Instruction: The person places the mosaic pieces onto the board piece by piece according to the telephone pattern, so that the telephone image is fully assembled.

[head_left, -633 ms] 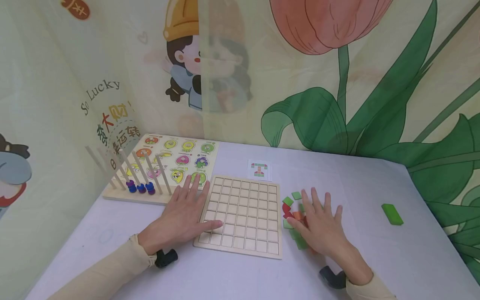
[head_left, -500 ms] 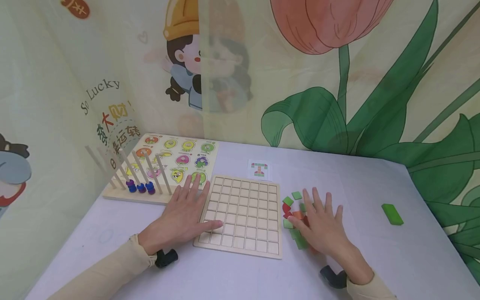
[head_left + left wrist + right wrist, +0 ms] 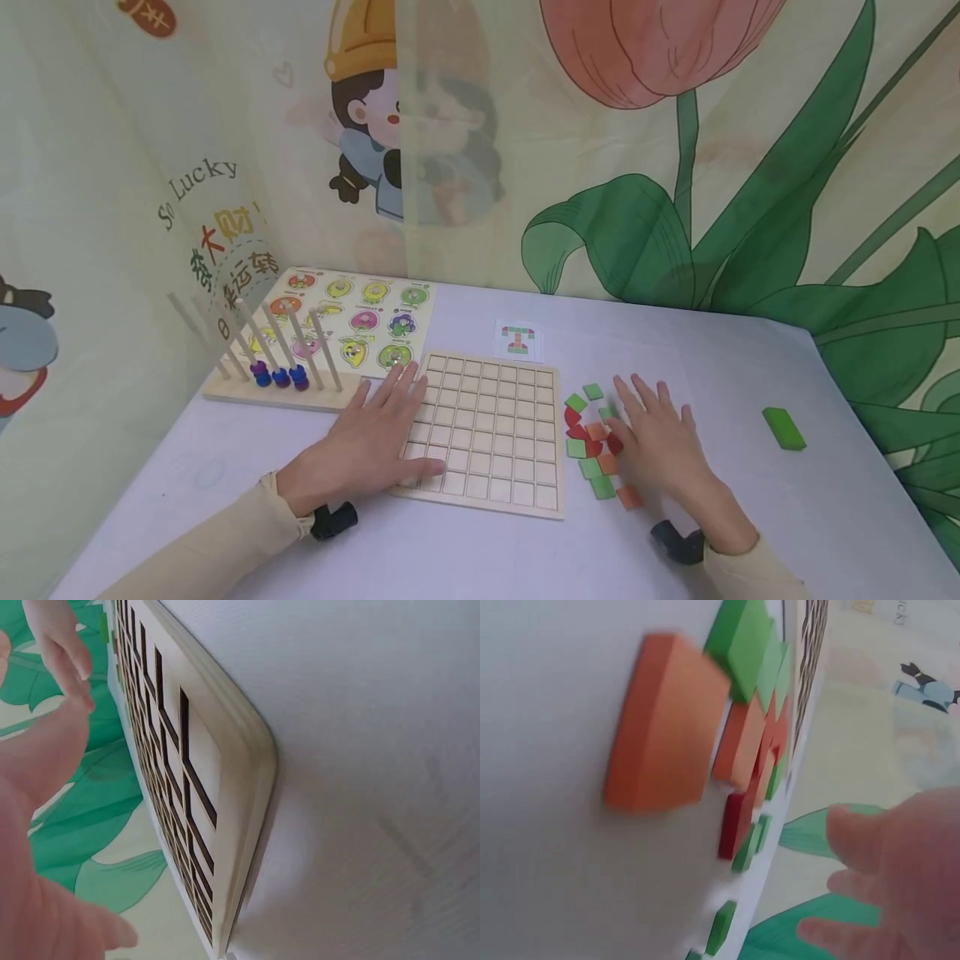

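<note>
My left hand [image 3: 375, 442] lies spread over the left edge of a wooden grid board [image 3: 480, 433], its thumb reaching over the lower squares. Recessed squares fill the board, and no coloured piece sits in them. To the right, my right hand [image 3: 663, 437] hovers with fingers apart beside a loose group of small tiles. Among these are a green tile [image 3: 602, 487], an orange tile [image 3: 628, 498] and a red tile [image 3: 572, 417]. In the right wrist view the thumb and fingers hold nothing, and an orange tile [image 3: 667, 727] lies close to the camera.
Behind the board lies a small pattern card [image 3: 518, 340] with a T-like shape. At the back left are a fruit picture board [image 3: 360, 321] and a pegged stand [image 3: 281, 392] with blue and purple beads. A green block [image 3: 783, 428] lies far right.
My right hand has shifted right, uncovering more red and orange tiles. My left hand has drawn slightly back, its fingers lower on the board's edge.
</note>
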The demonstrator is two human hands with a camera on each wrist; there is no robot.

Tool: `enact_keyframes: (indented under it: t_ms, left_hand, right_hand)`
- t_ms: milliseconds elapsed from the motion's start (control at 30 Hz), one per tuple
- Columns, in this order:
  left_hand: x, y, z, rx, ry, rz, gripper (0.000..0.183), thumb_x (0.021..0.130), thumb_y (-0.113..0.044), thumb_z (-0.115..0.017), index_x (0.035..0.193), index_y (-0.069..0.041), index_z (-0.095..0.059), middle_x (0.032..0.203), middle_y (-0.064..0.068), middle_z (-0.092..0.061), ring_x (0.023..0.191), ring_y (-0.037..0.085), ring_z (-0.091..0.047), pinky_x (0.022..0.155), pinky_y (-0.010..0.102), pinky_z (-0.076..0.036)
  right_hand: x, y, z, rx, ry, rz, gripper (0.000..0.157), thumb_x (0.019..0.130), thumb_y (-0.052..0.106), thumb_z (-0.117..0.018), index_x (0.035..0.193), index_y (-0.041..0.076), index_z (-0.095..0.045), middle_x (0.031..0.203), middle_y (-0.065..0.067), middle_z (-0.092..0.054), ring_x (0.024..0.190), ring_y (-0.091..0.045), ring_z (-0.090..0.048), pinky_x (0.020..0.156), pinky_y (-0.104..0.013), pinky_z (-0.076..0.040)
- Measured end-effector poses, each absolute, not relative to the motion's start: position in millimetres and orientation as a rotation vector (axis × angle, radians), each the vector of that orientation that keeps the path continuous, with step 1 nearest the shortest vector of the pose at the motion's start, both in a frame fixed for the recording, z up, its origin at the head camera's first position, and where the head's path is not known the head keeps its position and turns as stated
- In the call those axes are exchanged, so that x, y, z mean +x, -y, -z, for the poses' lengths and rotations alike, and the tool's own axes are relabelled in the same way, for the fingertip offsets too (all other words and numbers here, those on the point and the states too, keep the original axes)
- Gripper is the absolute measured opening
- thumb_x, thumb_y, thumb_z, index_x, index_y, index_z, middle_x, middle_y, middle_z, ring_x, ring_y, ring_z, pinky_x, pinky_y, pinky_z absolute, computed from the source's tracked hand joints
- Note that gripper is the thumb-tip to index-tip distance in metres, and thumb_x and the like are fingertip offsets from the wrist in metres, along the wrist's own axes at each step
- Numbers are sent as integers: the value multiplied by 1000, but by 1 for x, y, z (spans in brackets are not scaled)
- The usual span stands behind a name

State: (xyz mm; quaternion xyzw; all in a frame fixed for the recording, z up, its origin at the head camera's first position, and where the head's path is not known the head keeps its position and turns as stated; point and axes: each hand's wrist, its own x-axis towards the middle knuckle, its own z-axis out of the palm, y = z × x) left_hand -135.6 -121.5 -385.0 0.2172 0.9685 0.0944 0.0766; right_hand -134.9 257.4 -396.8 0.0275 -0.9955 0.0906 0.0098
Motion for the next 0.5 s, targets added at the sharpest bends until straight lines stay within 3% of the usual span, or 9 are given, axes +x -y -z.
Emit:
enact_keyframes:
  t_ms: [233, 500]
  left_hand:
    - [-130, 124, 384, 691, -2751, -274, 114, 85, -72, -67, 163, -1, -21, 173, 15, -12, 162, 33, -11, 126, 64, -17]
    - [-126, 125, 386, 690, -2706, -258, 117, 83, -72, -69, 162, 1, -22, 172, 16, -17, 161, 34, -15, 126, 64, -21]
  right_hand:
    - [-147, -282, 395, 209, 3041, -298, 60, 91, 8, -75, 147, 4, -55, 144, -27, -58, 136, -53, -49, 104, -70, -45]
    - [-154, -295, 399, 241, 3094, -317, 52, 85, 4, -80, 134, 1, -66, 132, -26, -67, 125, -48, -60, 98, -60, -54]
